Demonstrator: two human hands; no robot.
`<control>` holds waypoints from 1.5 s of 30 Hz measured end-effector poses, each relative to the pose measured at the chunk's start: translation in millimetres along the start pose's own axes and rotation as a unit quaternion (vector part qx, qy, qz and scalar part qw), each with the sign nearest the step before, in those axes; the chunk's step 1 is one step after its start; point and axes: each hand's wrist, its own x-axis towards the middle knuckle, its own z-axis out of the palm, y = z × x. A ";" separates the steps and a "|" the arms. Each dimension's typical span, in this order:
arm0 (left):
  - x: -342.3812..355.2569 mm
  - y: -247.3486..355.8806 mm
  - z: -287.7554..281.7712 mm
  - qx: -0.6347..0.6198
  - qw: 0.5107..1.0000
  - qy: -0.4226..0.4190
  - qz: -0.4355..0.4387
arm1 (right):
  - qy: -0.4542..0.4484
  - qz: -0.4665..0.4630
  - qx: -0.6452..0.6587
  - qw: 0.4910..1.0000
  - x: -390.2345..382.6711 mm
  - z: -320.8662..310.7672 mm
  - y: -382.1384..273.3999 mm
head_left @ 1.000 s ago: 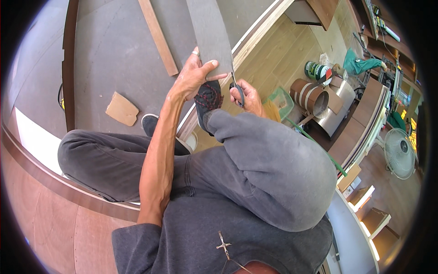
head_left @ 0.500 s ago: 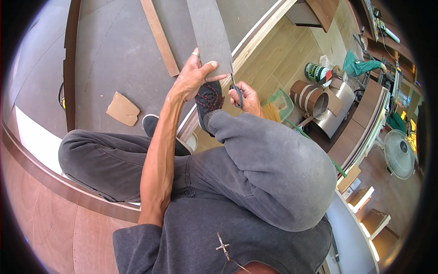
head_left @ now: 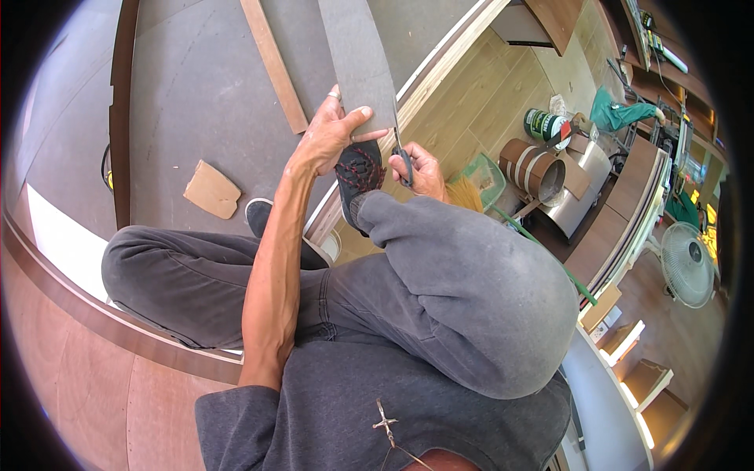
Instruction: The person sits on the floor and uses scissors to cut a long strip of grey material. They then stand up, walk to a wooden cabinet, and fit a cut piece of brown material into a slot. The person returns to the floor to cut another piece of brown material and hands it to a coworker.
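Your left hand pinches the near end of the grey strip, thumb flat on top and fingers beneath, one finger stretched along the end toward the blades. Your right hand is curled round the handles of the scissors; how far apart the blades stand, you can't tell from here. They point up along the strip's right edge, at its near corner.

Over the last second, your right hand and scissors have shifted slightly left, and the strip's near end with them. Blades and edge have kept together, so the trimming looks steady, though any progress in the cut is too small to read.

Your shoe is just below the strip's end. Farther left lie a wooden slat and a cardboard scrap.
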 end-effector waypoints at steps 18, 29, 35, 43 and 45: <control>0.3 -4.2 -7.2 -0.008 1.000 -0.003 -0.015 | -0.102 -0.028 0.011 0.994 6.2 -5.0 -10.8; -4.3 3.2 -6.1 -0.006 1.000 -0.003 -0.021 | -0.107 -0.022 0.002 0.994 19.6 -6.5 -14.0; -4.8 3.4 -6.4 0.007 1.000 -0.005 -0.008 | -0.104 -0.014 -0.049 0.993 23.7 -10.0 -13.9; -4.9 3.7 -4.8 0.005 1.000 -0.005 -0.004 | -0.098 -0.016 -0.041 0.994 15.7 -9.0 -18.5; -4.4 2.2 -5.1 0.008 1.000 -0.009 -0.001 | -0.095 -0.014 -0.056 0.994 14.9 -10.1 -18.4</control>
